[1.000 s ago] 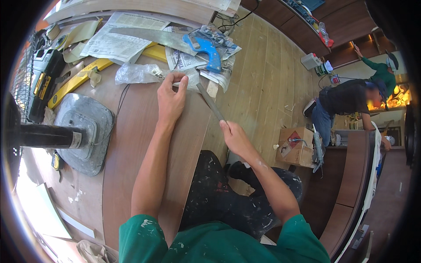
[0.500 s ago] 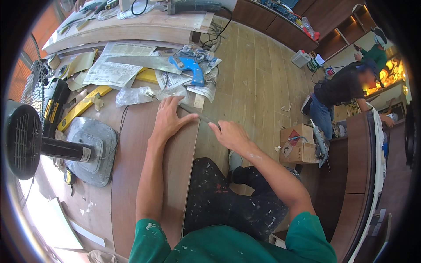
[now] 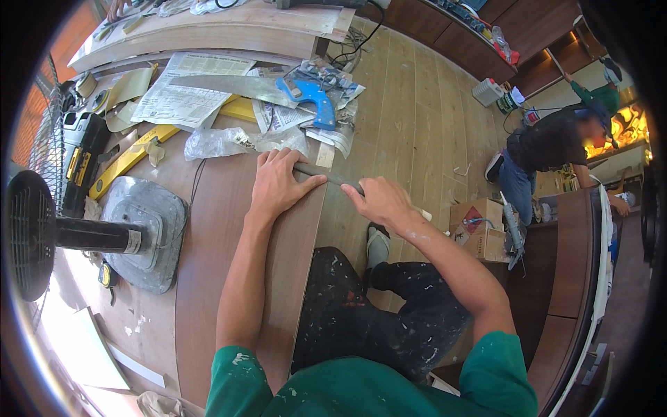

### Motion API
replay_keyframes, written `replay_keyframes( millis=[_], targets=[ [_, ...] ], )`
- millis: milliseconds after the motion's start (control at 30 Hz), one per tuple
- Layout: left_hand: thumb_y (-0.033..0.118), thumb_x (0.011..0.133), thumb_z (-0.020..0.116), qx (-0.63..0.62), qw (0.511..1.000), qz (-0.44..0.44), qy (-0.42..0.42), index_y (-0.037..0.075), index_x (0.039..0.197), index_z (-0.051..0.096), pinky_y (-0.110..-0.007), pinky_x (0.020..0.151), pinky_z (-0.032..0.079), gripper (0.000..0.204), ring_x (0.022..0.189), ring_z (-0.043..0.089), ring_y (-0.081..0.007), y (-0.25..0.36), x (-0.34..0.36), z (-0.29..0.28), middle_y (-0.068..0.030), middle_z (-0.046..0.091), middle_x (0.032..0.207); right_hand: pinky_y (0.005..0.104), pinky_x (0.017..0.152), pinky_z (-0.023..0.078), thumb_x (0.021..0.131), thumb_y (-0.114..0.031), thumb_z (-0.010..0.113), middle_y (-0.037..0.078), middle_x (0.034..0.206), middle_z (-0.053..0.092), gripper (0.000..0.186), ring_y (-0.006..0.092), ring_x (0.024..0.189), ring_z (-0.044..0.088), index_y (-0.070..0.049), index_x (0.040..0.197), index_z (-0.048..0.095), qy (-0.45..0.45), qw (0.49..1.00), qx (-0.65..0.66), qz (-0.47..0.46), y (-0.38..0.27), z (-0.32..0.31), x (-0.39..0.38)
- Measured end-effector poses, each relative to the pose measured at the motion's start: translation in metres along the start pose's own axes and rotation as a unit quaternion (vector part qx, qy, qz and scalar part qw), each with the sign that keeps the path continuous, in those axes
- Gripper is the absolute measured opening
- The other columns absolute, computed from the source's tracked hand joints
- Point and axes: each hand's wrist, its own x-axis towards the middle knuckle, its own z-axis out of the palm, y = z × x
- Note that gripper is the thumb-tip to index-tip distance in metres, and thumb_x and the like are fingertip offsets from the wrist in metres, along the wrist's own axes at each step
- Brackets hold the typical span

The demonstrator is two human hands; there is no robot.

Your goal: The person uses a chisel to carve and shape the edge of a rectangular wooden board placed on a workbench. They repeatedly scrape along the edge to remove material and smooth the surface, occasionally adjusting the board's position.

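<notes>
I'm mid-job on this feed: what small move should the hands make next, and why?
Probably a short, controlled stroke with the right hand, sliding the grey bar-like tool along the brown board at its far right corner. The right hand grips one end, the tool reaches that corner, and the left hand rests there, seemingly able to steady things.

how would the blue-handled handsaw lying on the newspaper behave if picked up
The handsaw would probably bend somewhat along its blade, which looks long and thin. It may feel handle-heavy, since the blue handle is chunky and the blade tapers. Lying flat, it seems unlikely to roll, though the loose newspaper beneath might shift.
</notes>
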Motion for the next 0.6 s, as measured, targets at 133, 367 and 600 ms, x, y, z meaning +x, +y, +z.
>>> replay_keyframes(
  millis=[133,367,600],
  targets=[
    [0.056,0.078,0.089,-0.004,1.000,0.008,-0.005,0.005,0.106,0.076,-0.045,0.107,0.042,0.059,0.111,0.064,-0.0323,-0.002,0.001,-0.002,-0.0120,0.073,0.108,0.0585,0.073,0.056,0.107,-0.055,0.054,0.031,0.075,0.070,0.069,0.0511,0.075,0.069,0.005,0.080,0.073,-0.004,1.000,0.008,-0.007,-0.002,0.000,-0.002],
    [0.054,0.081,0.088,-0.004,1.000,0.004,0.003,0.006,0.104,0.075,-0.045,0.105,0.041,0.055,0.109,0.064,-0.0315,-0.004,0.003,0.003,-0.0112,0.071,0.104,0.0587,0.073,0.055,0.107,-0.055,0.055,0.031,0.074,0.069,0.069,0.0519,0.074,0.068,0.005,0.078,0.072,-0.016,1.000,0.004,-0.018,0.005,-0.002,0.010],
    [0.053,0.083,0.087,0.003,1.000,-0.003,-0.007,0.007,0.103,0.074,-0.044,0.105,0.041,0.052,0.108,0.064,-0.0310,-0.005,0.005,0.006,-0.0105,0.070,0.102,0.0594,0.076,0.055,0.107,-0.056,0.055,0.032,0.078,0.069,0.068,0.0522,0.079,0.069,0.004,0.080,0.073,-0.039,0.999,0.013,-0.024,0.011,-0.003,0.019]
  ],
)
